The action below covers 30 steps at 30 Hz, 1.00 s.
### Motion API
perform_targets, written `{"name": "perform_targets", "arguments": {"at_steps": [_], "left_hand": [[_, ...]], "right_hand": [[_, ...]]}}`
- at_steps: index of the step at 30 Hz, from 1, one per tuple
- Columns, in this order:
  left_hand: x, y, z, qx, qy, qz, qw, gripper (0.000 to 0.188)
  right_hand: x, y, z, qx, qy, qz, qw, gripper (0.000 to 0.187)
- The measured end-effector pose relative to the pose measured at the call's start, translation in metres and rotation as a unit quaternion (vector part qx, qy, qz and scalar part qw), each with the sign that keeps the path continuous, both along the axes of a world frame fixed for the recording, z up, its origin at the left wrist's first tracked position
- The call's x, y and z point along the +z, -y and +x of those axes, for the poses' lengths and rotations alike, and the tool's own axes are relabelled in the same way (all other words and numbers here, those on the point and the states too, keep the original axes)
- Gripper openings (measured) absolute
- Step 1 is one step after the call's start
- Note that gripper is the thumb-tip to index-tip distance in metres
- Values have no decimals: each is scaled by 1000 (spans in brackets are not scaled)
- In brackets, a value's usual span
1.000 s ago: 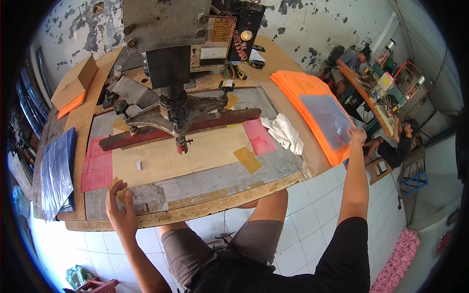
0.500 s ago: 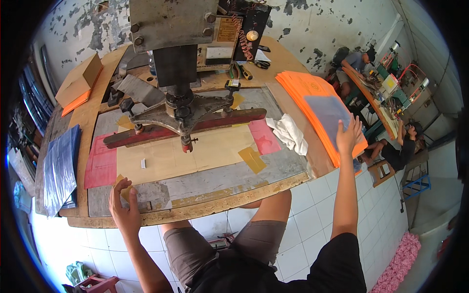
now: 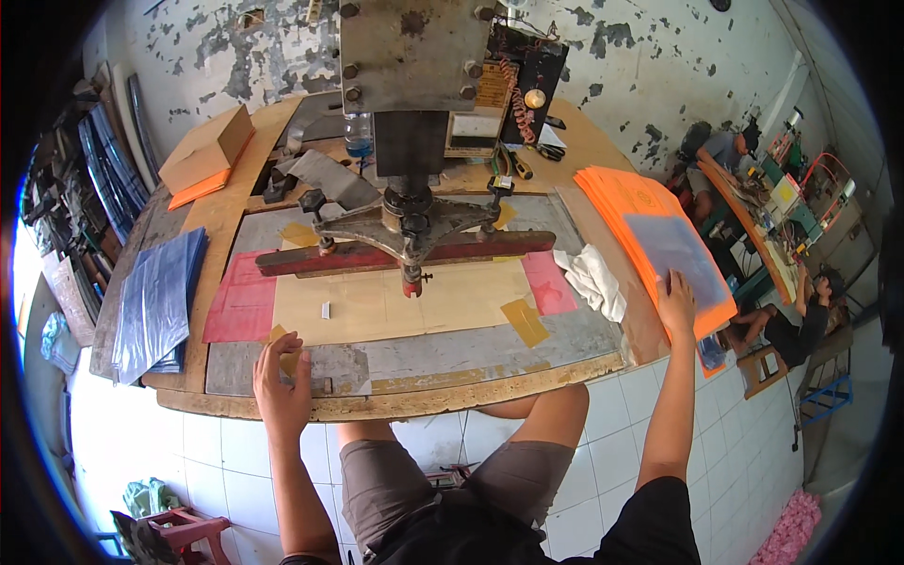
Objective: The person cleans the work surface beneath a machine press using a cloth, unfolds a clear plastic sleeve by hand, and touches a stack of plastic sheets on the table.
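My left hand (image 3: 282, 388) rests at the front edge of the metal bed, thumb and fingers apart, beside a piece of brown tape. My right hand (image 3: 676, 306) lies on the near part of a stack of orange sheets (image 3: 621, 195), fingers touching a clear bluish plastic piece (image 3: 664, 250) on top. Before me stands a press (image 3: 414, 226) with a red-edged crossbar. Under the bar lies a cream sheet (image 3: 377, 315) between a red end piece (image 3: 235, 306) at left and another at right. A small white piece (image 3: 326, 310) lies on the cream sheet.
Bluish plastic sheets (image 3: 155, 301) lie at the left, with a cardboard box (image 3: 207, 146) behind them. A white cloth (image 3: 593, 282) is beside the press bed. Pliers (image 3: 518, 162) and a bottle (image 3: 358, 137) stand at the back. Two people work at a table (image 3: 753, 226) at far right.
My right hand has come down from the right edge of the orange stack onto the plastic piece. My left hand stays at the bed's front edge. The whole view has shifted.
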<state>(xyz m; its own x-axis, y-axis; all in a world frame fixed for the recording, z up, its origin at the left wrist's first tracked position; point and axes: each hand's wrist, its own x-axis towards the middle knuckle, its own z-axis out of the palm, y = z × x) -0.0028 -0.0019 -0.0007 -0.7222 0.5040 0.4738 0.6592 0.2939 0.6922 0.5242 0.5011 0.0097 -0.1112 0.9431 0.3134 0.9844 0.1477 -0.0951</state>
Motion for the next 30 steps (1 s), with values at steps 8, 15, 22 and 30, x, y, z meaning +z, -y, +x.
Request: {"name": "perform_targets", "arguments": {"at_steps": [8,15,22,30], "left_hand": [[-5,3,-3,-7,-15,-2,1000,28],[1,6,0,18,-30,-7,999,27],[0,8,-11,34,6,90,995,26],[18,99,-137,233,-202,50,950,25]], "right_hand": [[14,96,-74,134,-79,96,983,65],[-18,193,-164,286,-161,66,942,62],[-41,170,-142,274,-200,131,931,45],[-49,155,-140,273,-190,104,937,41]]}}
